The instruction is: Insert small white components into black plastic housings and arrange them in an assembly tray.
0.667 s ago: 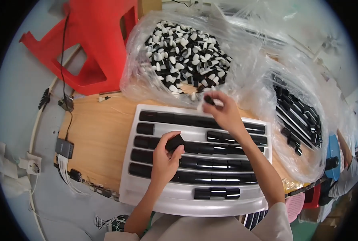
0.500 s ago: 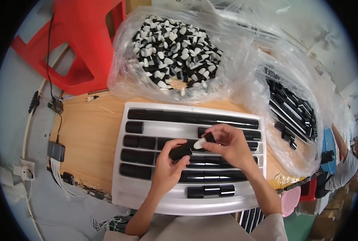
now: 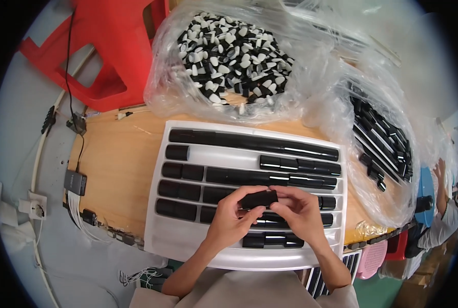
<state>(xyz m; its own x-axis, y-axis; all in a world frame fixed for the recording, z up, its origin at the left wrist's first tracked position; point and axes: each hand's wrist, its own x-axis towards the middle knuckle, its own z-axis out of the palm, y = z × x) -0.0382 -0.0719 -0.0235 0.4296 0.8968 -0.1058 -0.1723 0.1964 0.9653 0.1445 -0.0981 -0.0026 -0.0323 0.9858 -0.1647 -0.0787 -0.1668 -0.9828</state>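
Note:
Above the middle of a silver-grey slotted tray (image 3: 170,236), my two hands meet at a short black cylinder (image 3: 259,199). My left hand (image 3: 228,219) wraps its fingers and thumb round the left part of it. At its right end, my right hand (image 3: 302,214) pinches with thumb and fingers. No white tip shows at the cylinder now. Glossy and matte black cylindrical pieces lie in rows in the tray, among them a long top row (image 3: 249,145) and a short piece (image 3: 177,152) at the left. Some pieces are partly hidden behind my hands.
An open clear plastic bag (image 3: 159,77) of black pieces with white oval tips (image 3: 234,56) stands behind the tray. Another bag, at right, holds black tubes (image 3: 380,133). A red plastic stool (image 3: 108,56) is at far left. Cables and a small black box (image 3: 75,182) lie along the table's left edge.
My right hand has brought the white-tipped black piece to the end of the cylinder in my left hand, and the white tip is out of sight. Both hands appear lower over the tray.

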